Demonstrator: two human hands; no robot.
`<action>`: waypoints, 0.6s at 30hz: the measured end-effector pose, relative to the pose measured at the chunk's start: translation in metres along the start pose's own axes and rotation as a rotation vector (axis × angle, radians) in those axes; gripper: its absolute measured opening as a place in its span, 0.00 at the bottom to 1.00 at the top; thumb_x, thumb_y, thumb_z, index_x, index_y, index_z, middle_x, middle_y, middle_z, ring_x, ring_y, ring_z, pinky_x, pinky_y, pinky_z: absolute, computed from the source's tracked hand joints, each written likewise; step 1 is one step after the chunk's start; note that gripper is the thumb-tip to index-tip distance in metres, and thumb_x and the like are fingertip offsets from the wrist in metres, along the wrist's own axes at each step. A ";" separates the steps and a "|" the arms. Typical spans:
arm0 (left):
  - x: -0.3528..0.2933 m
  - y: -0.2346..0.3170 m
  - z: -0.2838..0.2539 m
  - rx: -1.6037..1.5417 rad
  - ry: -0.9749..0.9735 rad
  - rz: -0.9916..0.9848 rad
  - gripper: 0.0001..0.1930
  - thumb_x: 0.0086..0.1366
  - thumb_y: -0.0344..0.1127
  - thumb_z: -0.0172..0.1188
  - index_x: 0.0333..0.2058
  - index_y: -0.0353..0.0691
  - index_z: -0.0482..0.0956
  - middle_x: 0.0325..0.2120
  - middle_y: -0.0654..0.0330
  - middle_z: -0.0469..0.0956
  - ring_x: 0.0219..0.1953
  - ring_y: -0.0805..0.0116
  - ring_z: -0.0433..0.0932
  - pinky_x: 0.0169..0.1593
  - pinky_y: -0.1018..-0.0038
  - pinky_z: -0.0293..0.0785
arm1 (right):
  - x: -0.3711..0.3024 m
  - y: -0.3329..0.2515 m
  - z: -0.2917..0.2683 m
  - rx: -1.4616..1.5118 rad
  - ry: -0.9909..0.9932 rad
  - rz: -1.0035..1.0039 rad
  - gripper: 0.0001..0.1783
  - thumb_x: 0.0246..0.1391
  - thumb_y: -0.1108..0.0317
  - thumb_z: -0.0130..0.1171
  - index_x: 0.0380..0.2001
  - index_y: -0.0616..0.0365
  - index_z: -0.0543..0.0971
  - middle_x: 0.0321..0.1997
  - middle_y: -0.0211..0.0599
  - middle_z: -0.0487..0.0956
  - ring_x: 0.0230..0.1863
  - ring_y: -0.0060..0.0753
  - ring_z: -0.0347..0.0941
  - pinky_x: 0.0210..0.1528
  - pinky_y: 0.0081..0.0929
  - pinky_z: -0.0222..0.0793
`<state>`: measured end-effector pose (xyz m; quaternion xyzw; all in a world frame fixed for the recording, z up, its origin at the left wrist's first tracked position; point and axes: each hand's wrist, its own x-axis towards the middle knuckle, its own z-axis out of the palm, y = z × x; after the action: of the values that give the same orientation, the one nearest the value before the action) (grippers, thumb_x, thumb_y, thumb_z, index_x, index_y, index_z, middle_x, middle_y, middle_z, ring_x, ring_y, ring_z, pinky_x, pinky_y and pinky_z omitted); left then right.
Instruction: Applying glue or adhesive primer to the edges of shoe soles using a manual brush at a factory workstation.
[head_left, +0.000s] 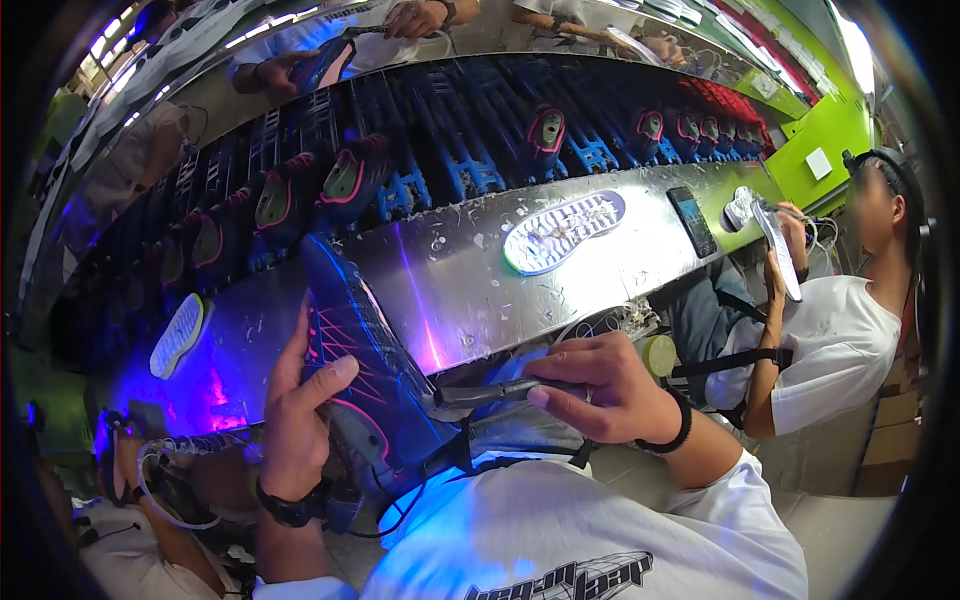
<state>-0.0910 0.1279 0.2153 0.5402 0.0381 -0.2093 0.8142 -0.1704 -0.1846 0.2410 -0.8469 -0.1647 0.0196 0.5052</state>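
My widest lane lies over the metal bench (465, 290), between the dark shoe (365, 350) and the white sole (565, 232); bare metal shows there from the near edge back to the blue-black rack (402, 195), which walls off the far side. Right of the sole I get only a short strip before the phone (692, 222); past that, a co-worker (835, 330) reaches in at the bench end. Leftward, the shoe — tilted in the left hand (297, 410) — blocks me; beyond it, metal runs to a second sole (178, 337); between the hands, the dark tool (490, 392) in the right hand (603, 388) bars passage.
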 end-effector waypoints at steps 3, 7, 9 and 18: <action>0.003 0.001 -0.007 -0.019 0.051 -0.032 0.41 0.65 0.26 0.65 0.76 0.34 0.61 0.62 0.55 0.79 0.62 0.65 0.79 0.69 0.66 0.72 | 0.004 -0.009 -0.005 -0.062 -0.011 0.006 0.13 0.58 0.68 0.69 0.42 0.66 0.88 0.25 0.46 0.80 0.22 0.47 0.78 0.26 0.38 0.71; 0.005 0.005 -0.006 0.000 0.094 -0.067 0.35 0.70 0.30 0.64 0.74 0.35 0.64 0.60 0.57 0.80 0.60 0.67 0.80 0.66 0.68 0.74 | 0.012 -0.013 -0.008 -0.171 0.054 -0.055 0.12 0.57 0.69 0.69 0.41 0.64 0.87 0.24 0.43 0.79 0.20 0.45 0.76 0.24 0.38 0.70; 0.006 0.003 -0.008 -0.009 0.119 -0.091 0.33 0.71 0.31 0.64 0.73 0.35 0.67 0.59 0.58 0.81 0.58 0.68 0.81 0.64 0.70 0.76 | 0.020 -0.019 -0.010 -0.199 0.052 -0.065 0.12 0.57 0.70 0.69 0.41 0.66 0.87 0.24 0.42 0.79 0.20 0.40 0.75 0.24 0.36 0.67; 0.007 -0.004 -0.024 -0.151 0.216 -0.296 0.21 0.75 0.43 0.64 0.61 0.38 0.79 0.52 0.57 0.85 0.52 0.68 0.85 0.54 0.70 0.84 | 0.044 -0.026 -0.021 -0.320 0.070 -0.204 0.13 0.53 0.72 0.72 0.41 0.67 0.87 0.23 0.41 0.79 0.21 0.37 0.75 0.24 0.34 0.66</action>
<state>-0.0822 0.1465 0.1998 0.4854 0.2199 -0.2640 0.8040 -0.1312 -0.1782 0.2798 -0.8955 -0.2328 -0.0877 0.3691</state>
